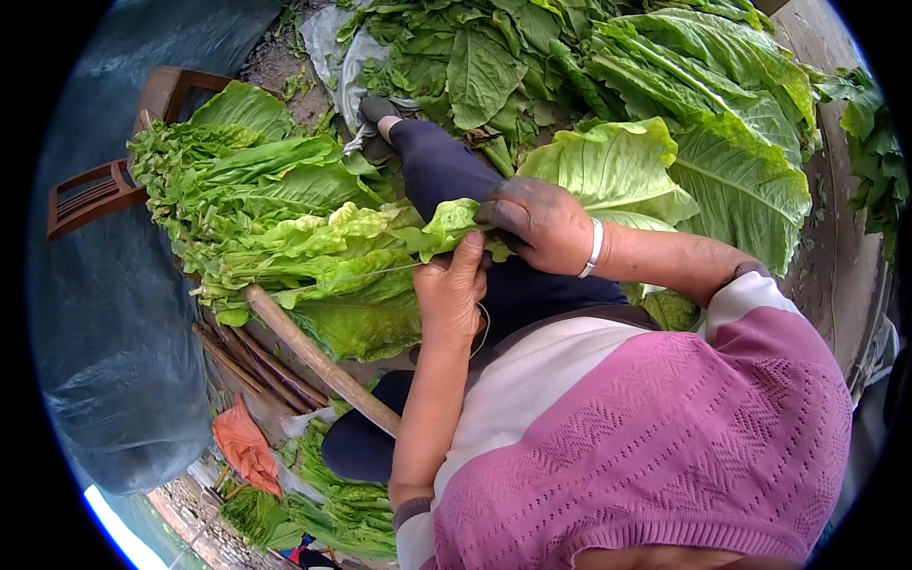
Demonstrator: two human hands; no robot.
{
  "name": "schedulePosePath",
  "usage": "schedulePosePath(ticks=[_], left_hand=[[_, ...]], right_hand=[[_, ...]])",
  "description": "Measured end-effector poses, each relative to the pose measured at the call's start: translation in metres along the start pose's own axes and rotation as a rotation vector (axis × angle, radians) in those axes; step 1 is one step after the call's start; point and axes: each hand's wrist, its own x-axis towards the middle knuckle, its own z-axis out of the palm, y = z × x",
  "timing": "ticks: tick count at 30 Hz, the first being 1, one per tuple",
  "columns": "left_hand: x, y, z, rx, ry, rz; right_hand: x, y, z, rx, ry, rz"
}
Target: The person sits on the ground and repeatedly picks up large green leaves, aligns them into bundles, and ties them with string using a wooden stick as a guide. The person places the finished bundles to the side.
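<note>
Left hand (451, 290): is gripping the string, fingers curled in, thumb raised and pressing at the lower edge of the curled leaf.
Right hand (543, 226): is clasping the curled leaf at its right end, darkened thumb and fingers bending over it; a silver bracelet (594, 249) is circling the wrist.
Curled leaf (448, 224), one, light green: is sitting between the two hands, in front of the torso, its left side meeting the leaf bundle.
String (380, 273), thin, pale: is running from near the pole's upper end across the leaves to the left hand, a loop hanging below.
Leaf bundle (285, 209), green: is lying to the left of both hands.
Wooden pole (328, 366): is slanting from the bundle down toward the left forearm.
Broad leaves (608, 166), pale-ribbed: are spreading just beyond the right hand.
Chair (90, 199), brown: is standing behind the bundle.
Plastic sheet (114, 342), bluish: is covering the far left.
Bag (245, 445), orange-red: is lying below the sticks (242, 366).
</note>
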Motion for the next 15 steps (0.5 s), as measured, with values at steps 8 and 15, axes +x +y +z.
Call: schedulePosePath(ticks=[8, 15], left_hand=[[-0.020, -0.003, -0.012, -0.094, 0.088, 0.044], [-0.027, -0.002, -0.022, -0.196, 0.044, 0.003]], right_hand=[[-0.016, -0.013, 0.007, -0.069, 0.025, -0.107], [-0.036, -0.044, 0.027, -0.066, -0.048, 0.077]])
